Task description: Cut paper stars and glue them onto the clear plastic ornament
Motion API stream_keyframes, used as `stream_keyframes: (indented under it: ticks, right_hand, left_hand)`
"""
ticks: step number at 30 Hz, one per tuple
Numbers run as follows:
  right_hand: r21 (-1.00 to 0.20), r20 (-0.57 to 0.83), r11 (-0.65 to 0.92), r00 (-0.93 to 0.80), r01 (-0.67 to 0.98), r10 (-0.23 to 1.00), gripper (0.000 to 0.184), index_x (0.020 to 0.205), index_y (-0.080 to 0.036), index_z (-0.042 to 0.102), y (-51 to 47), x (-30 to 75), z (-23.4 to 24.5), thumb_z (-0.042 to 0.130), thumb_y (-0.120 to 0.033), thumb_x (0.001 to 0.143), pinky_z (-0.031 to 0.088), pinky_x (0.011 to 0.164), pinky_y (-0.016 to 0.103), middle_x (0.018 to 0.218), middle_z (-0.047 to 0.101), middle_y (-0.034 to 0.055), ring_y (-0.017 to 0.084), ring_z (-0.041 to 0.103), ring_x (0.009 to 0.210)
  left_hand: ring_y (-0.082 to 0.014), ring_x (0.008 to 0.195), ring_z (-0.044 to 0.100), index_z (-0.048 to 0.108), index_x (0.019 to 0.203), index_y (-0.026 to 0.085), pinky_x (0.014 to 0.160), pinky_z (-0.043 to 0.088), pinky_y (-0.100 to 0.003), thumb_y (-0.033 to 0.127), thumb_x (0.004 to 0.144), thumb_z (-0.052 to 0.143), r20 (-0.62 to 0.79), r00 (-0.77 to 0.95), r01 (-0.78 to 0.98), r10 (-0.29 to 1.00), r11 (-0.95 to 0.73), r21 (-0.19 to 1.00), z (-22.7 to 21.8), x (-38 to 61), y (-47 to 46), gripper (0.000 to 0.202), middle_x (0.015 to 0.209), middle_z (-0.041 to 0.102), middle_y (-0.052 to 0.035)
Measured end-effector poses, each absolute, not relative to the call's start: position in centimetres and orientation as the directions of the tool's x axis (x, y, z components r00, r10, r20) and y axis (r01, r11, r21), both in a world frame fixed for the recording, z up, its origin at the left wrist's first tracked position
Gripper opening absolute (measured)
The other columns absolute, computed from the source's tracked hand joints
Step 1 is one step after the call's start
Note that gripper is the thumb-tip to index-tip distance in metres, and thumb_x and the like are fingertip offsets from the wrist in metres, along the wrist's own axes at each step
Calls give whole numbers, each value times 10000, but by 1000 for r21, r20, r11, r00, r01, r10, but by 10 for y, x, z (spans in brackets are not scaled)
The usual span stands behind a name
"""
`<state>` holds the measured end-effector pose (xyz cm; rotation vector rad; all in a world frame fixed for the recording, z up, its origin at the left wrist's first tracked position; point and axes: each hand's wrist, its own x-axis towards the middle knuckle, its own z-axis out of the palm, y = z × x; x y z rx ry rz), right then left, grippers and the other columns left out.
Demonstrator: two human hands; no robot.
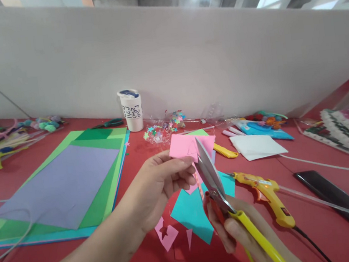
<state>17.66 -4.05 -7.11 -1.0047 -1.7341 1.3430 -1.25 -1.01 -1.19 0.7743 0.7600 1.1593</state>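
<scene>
Between the thumb and fingers of my left hand (161, 178) is a piece of pink paper (182, 145) with faint lines drawn on it. My right hand (245, 228) grips scissors (210, 176) with one red and one yellow handle. Their blades are parted and point up at the pink paper, overlapping its right part in view; I cannot tell whether they touch it. Below lie a turquoise paper sheet (192, 215) and a pink scrap (167, 235) with a cut-out hole. A thin pink sliver (189, 238) rests beside that scrap.
Coloured sheets (69, 180) are stacked at left. A yellow glue gun (268, 194) with its cord lies at right, near a black elongated object (333, 201). Behind are a white cup (132, 110), star confetti (164, 130), a yellow cutter (225, 150) and a white pad (258, 146). A pale wall (166, 60) stands behind.
</scene>
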Motion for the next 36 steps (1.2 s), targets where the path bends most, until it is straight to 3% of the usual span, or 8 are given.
stream_keyframes:
  ticks: [4,8,18,25,31,36]
  right_hand:
    - [-964,89,190,-445,187,891,452,756,-214,485,-37,178,-67,453,-652,864,287,478,254,552,413,-61,102,347,443]
    - [-943,115,240,-449,232,886,453,731,-217,500,-34,181,-67,463,-653,849,374,529,280,601,420,-42,117,371,477]
    - [-922,138,281,-454,265,880,367,779,-210,538,-40,181,-60,431,-539,898,372,514,278,568,479,-34,122,403,457]
    - [-890,180,338,-446,305,877,462,734,-217,523,-38,180,-58,398,-632,892,341,496,270,557,442,-38,135,437,484]
    - [-894,197,344,-439,287,877,434,721,-231,514,-39,178,-53,407,-609,905,310,468,277,556,414,-52,124,369,434]
    - [-908,173,310,-421,282,890,450,725,-228,529,-40,177,-55,405,-626,896,331,501,290,549,436,-42,139,391,460]
  left_hand:
    - [-70,544,551,626,602,168,579,454,-180,228,787,689,-57,61,-359,997,75,930,-8,-11,-12,205,581,635,23]
    - [-84,546,566,639,623,176,583,458,-195,201,777,687,21,-20,-167,1000,-25,986,-2,-11,-14,163,544,629,38]
    - [-70,517,587,650,616,160,547,464,-174,202,787,688,-35,102,-297,994,64,953,-1,-14,-15,180,573,669,21]
    - [-74,520,598,645,630,158,548,479,-173,215,789,697,-27,81,-273,996,48,961,-1,-14,-14,177,577,680,19]
    - [-58,518,595,651,624,150,542,475,-150,196,798,689,-29,96,-293,995,56,954,-1,-15,-15,184,575,675,24]
    - [-63,524,594,650,632,150,554,479,-159,213,804,690,-35,103,-298,994,64,952,-3,-15,-15,187,580,675,20]
